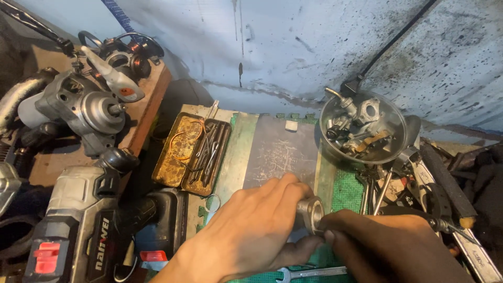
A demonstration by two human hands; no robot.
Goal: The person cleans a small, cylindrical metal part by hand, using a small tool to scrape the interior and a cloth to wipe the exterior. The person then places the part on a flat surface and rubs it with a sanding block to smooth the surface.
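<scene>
At the near edge of a cluttered workbench, over a scratched grey metal plate (280,152) that lies on a green mat (346,188), both hands meet around a small round metal part (313,212), a short silvery ring-shaped piece like a bearing or bushing. The left hand (251,230) comes in from the lower left and grips the part between the thumb below and the fingers curled over its top and far side. The right hand (387,241) comes in from the lower right, its fingertips pinched against the part's near face, so the piece is held between the two hands just above the plate. A silver spanner (309,273) lies on the mat just under the hands. To the upper right stands a round metal bowl (398,118) filled with a carburettor body and other small parts, and beside it, further right, lie several loose hand tools, well apart from the hands. Left of the plate sits an open rusty tin (178,157) holding thin tools and an orange ring. At the far left lie a grey and black cordless power tool (78,220) and, behind it, a grey engine casting (78,107) on a wooden shelf.
</scene>
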